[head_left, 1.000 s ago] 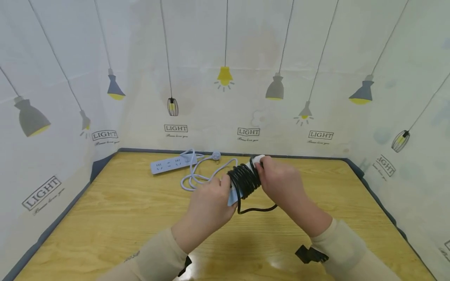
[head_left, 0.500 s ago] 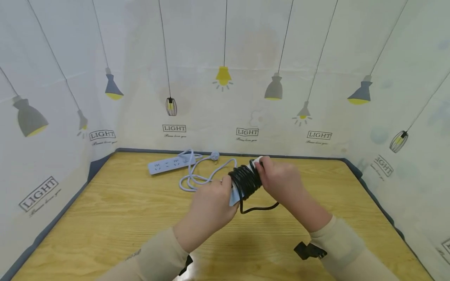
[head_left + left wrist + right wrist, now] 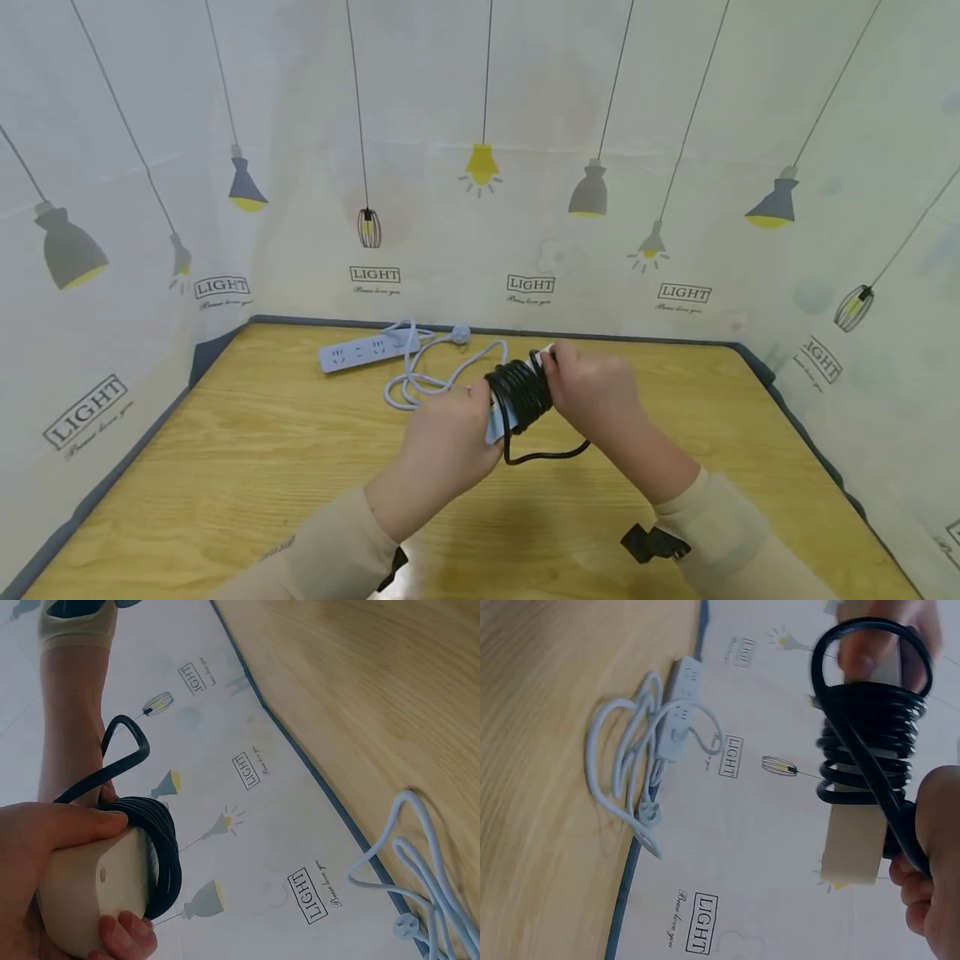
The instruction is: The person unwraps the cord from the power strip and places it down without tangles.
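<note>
the white power strip (image 3: pixel 501 417) hangs above the bench (image 3: pixel 225 467), long axis running between both sets of fingers. left hand (image 3: pixel 442 442) clenches its near end; right hand (image 3: pixel 592 392) pinches the far end and the black cord (image 3: pixel 519 392) coiled between them.

Only clutter is the white power strip (image 3: pixel 369 351) and its looped cord (image 3: pixel 420 375) at the back; rest of the table (image 3: pixel 225 467) is open wood.
</note>
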A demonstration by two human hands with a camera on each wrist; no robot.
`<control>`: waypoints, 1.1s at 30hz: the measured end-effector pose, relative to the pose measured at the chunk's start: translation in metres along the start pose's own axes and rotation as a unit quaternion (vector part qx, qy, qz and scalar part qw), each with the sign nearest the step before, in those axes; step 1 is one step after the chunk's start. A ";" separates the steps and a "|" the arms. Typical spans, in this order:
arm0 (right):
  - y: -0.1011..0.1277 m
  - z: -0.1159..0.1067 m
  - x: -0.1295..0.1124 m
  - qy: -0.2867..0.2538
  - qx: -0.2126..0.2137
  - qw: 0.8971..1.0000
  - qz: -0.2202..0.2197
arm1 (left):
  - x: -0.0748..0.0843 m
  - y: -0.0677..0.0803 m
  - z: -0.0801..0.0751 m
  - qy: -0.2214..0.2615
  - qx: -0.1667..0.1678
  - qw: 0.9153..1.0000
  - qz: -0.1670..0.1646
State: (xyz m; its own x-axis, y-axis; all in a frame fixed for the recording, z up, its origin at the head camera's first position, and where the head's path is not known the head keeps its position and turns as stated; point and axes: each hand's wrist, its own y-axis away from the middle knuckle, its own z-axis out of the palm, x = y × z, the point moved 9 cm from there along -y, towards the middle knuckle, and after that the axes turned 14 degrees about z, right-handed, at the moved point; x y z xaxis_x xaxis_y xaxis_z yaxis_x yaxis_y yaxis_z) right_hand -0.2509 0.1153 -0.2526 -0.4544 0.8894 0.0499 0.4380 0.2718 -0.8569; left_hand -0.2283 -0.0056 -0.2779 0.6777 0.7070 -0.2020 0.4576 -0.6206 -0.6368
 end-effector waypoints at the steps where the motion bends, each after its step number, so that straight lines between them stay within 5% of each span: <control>1: 0.000 0.001 0.002 -0.009 -0.011 1.000 0.004 | 0.000 0.000 0.000 -0.001 -0.001 1.000 0.001; 10: 0.004 -0.005 -0.004 0.003 0.005 1.000 0.001 | -0.002 0.005 0.005 0.037 -0.027 0.999 -0.028; 18: 0.005 0.006 -0.002 -0.026 -0.038 0.999 0.026 | -0.006 0.014 0.008 0.040 -0.033 0.997 -0.052; 24: 0.005 0.006 -0.005 0.017 -0.025 0.999 0.037 | -0.003 0.012 0.006 0.027 -0.036 0.998 -0.042; 33: 0.006 -0.001 -0.005 -0.005 0.003 1.000 0.029 | -0.003 0.013 0.001 0.022 -0.027 0.998 -0.054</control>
State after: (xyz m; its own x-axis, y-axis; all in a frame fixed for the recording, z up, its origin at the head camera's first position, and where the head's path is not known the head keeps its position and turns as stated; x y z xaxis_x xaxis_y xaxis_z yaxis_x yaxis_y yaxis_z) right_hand -0.2449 0.1126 -0.2572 -0.4354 0.9002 -0.0055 0.4595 0.2170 -0.8612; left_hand -0.2253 -0.0148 -0.2865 0.6473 0.7555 -0.1015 0.5586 -0.5607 -0.6112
